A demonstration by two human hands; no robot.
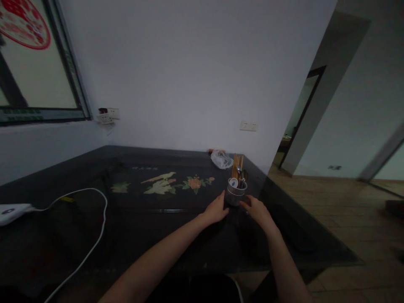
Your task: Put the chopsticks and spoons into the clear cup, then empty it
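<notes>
A utensil holder point(235, 197), grey with a pale rim, stands upright on the dark table. Chopsticks point(237, 165) rise from its back, and several spoons point(243, 176) lean in it to the right. A small white piece with a blue mark point(233, 183) sits at its front left rim. My left hand point(217, 208) is against the holder's left side, its thumb low and fingers partly behind. From the right, my right hand point(256, 209) curves its fingers onto the opposite side. The holder is gripped between both hands; some fingertips are hidden.
Behind the holder lies a crumpled clear plastic bag point(221, 159) by the wall. A white cable point(105, 206) loops across the left of the table to a white device point(14, 213). A flat dark object point(293, 229) lies near the right edge.
</notes>
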